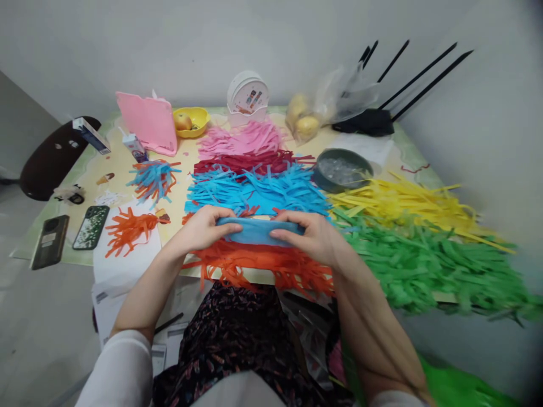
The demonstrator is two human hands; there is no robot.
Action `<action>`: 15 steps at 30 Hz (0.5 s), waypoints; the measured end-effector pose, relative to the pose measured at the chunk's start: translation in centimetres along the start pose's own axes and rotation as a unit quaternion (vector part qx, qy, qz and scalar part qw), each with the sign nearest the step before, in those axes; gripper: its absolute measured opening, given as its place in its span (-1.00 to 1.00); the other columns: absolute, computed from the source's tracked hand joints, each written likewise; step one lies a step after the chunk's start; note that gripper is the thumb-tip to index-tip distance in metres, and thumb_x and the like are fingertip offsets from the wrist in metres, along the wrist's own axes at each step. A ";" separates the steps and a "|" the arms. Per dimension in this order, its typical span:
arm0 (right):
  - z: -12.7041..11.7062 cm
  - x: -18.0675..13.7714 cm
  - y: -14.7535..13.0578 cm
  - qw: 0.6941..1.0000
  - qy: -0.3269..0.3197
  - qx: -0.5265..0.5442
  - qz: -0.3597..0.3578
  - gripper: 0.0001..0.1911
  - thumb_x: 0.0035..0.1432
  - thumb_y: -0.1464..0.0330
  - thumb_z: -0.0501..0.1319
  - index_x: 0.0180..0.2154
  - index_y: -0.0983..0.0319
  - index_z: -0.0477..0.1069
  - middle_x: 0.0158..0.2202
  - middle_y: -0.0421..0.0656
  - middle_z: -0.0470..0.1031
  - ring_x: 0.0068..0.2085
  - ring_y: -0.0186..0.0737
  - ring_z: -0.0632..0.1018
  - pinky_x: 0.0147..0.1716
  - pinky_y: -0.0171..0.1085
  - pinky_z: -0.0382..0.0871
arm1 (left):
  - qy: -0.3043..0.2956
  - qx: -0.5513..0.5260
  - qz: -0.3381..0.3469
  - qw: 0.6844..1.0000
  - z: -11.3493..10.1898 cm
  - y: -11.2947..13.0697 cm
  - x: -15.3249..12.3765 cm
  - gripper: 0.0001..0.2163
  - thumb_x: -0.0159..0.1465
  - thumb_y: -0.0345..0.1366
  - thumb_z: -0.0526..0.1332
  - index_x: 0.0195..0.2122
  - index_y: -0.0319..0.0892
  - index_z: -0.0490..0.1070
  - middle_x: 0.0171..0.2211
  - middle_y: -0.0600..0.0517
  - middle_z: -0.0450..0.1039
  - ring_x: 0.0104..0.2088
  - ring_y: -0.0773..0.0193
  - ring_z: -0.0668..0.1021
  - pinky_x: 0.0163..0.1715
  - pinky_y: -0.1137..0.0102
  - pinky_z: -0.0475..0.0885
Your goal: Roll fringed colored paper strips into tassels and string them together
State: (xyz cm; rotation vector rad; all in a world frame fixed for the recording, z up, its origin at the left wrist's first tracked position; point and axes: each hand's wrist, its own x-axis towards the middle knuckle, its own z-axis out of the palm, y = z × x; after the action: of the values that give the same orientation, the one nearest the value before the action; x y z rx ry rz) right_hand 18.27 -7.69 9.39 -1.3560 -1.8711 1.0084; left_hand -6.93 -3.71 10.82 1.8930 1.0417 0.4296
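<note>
A folded strip of blue tissue paper (257,232) stretches between my two hands. My left hand (208,229) pinches its left end between thumb and fingers, and my right hand (309,234) pinches the right end. Right below the strip lies orange fringed tissue paper (258,257) along the table's front edge. Just beyond my hands spreads a pile of blue fringed tissue paper (258,189), with dark red fringed paper (246,164) and pink fringed paper (244,138) behind it.
Yellow fringe (407,203) and green fringe (432,260) cover the right side. A dark bowl (324,180) stands behind them. To the left are a blue-orange tassel (155,178), an orange tassel (129,229), two phones (91,227), a pink tablet case (146,124) and a yellow bowl (199,121).
</note>
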 end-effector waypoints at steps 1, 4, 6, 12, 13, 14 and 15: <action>0.0 0.0 0.0 1.000 -0.009 -0.001 0.003 -0.77 0.12 0.18 0.29 -0.41 0.21 0.53 -0.45 -0.22 0.54 -0.43 -0.26 0.46 -0.42 -0.31 0.25 | 0.001 -0.003 0.002 1.000 0.0 -0.1 0.0 -0.72 0.24 -0.12 0.21 -0.49 -0.22 0.42 -0.52 0.11 0.34 -0.45 0.35 0.36 -0.42 0.45 0.22; 0.0 -0.1 0.1 1.000 -0.019 0.001 0.004 -0.74 0.13 0.19 0.28 -0.49 0.22 0.45 -0.50 -0.24 0.48 -0.45 -0.28 0.42 -0.42 -0.31 0.23 | -0.001 -0.008 0.006 1.000 0.2 -0.2 0.0 -0.69 0.26 -0.09 0.19 -0.50 -0.23 0.39 -0.54 0.11 0.31 -0.47 0.36 0.34 -0.45 0.46 0.22; 0.1 -0.2 0.3 1.000 -0.003 0.007 0.005 -0.74 0.13 0.19 0.28 -0.49 0.21 0.40 -0.50 -0.24 0.45 -0.44 -0.28 0.41 -0.41 -0.31 0.24 | 0.004 -0.012 0.002 1.000 0.3 -0.2 -0.1 -0.69 0.26 -0.10 0.19 -0.51 -0.22 0.37 -0.55 0.12 0.29 -0.49 0.38 0.33 -0.47 0.47 0.21; 1.1 -0.7 0.8 0.995 0.045 0.088 0.019 -0.86 0.12 0.25 0.29 -0.31 0.19 0.49 -0.29 -0.17 0.56 -0.26 -0.18 0.54 -0.25 -0.25 0.37 | 0.040 -0.135 -0.029 0.990 1.3 -0.4 -0.8 -0.75 0.26 -0.10 0.22 -0.35 -0.21 0.40 -0.48 0.09 0.40 -0.48 0.34 0.44 -0.49 0.49 0.33; 1.3 -0.9 0.9 0.992 0.058 0.111 0.029 -0.85 0.12 0.26 0.28 -0.28 0.18 0.51 -0.29 -0.17 0.57 -0.29 -0.19 0.54 -0.28 -0.25 0.38 | 0.048 -0.158 -0.029 0.986 1.6 -0.6 -1.0 -0.76 0.25 -0.11 0.23 -0.30 -0.22 0.42 -0.45 0.07 0.43 -0.46 0.33 0.46 -0.47 0.48 0.36; 1.6 -1.1 1.0 0.988 0.070 0.135 0.040 -0.84 0.12 0.27 0.28 -0.25 0.17 0.53 -0.33 -0.17 0.57 -0.35 -0.21 0.53 -0.34 -0.25 0.39 | 0.063 -0.179 -0.027 0.981 1.9 -0.9 -1.1 -0.76 0.25 -0.12 0.24 -0.25 -0.22 0.45 -0.42 0.05 0.46 -0.45 0.32 0.48 -0.45 0.47 0.38; 1.9 -1.4 1.1 0.983 0.080 0.160 0.049 -0.84 0.11 0.28 0.28 -0.25 0.17 0.54 -0.38 -0.19 0.55 -0.42 -0.24 0.50 -0.40 -0.27 0.38 | 0.077 -0.199 -0.023 0.977 2.3 -1.3 -1.2 -0.76 0.25 -0.14 0.24 -0.20 -0.22 0.48 -0.38 0.03 0.49 -0.43 0.32 0.49 -0.44 0.46 0.40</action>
State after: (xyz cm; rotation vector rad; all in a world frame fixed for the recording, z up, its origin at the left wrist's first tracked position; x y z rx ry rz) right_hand 17.60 -9.24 7.43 -1.3030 -1.4637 1.1569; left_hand -6.80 -5.65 8.69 1.4941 1.0112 0.7113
